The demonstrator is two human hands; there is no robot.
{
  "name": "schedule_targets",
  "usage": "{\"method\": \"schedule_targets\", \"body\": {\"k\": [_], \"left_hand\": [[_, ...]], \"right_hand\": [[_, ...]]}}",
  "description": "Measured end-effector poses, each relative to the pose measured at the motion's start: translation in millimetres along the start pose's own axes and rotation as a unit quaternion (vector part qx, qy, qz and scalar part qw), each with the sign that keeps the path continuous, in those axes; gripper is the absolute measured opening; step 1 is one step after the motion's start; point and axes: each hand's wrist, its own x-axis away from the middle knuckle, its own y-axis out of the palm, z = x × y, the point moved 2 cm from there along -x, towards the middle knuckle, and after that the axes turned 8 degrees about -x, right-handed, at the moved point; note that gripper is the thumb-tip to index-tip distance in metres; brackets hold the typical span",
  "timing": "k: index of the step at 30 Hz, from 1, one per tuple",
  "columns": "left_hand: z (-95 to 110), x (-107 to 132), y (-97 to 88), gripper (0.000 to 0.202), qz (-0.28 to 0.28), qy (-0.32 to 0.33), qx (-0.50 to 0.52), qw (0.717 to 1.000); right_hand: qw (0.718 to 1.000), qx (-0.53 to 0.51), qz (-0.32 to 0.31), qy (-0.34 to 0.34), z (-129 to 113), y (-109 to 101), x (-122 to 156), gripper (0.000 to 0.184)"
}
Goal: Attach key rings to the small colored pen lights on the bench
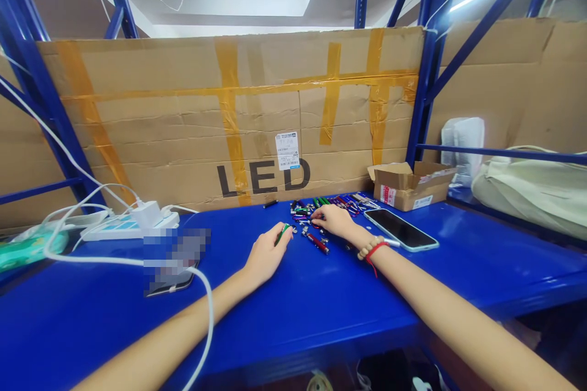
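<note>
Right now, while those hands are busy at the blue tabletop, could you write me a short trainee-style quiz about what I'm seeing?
1. Which hand holds the green piece?
2. True or false: the right hand is at the scattered small parts.
3. Which letters are printed on the large cardboard panel?
A) USB
B) LED
C) BOX

Key:
1. The left hand.
2. True.
3. B.

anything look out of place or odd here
Yes: the white cable crosses in front of the left forearm, an awkward spot. One dark piece also lies apart, left of the pile of small parts.
</note>
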Motion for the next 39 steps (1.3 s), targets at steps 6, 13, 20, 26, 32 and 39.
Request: {"method": "schedule_targets", "body": {"k": [6,13,20,26,32,39], "left_hand": [[-1.5,-1.6,-1.1,0.033,0.008,0.003,0.011,1.000],[-5.1,-3.0,-8.6,0.032,0.061,0.003,-0.089,0.994],[0.8,-0.3,-20.2,0.029,0.009,0.083,-0.256,0.963],[-0.6,0.3,-20.2,0.031,0.013,0.089,-0.265,0.960],[4.8,2.8,-18.7,0.031,0.007,0.103,-0.269,0.958],[-2.8,-0.5,-18.6,0.031,0.010,0.101,-0.279,0.955]], "right_hand": [[0.994,-0.102,-0.023,0.007,4.5,2.4,1.4,0.022],[0.989,-0.148,-0.012,-0.006,4.4,8.3,3.4,0.022],[0.989,-0.146,-0.005,-0.001,0.6,8.0,7.7,0.017],[0.991,-0.130,0.008,0.000,-0.5,6.1,9.3,0.018],[0.993,-0.113,0.002,-0.022,1.2,7.6,8.7,0.016],[0.993,-0.112,-0.011,-0.024,2.6,6.9,7.9,0.016]]}}
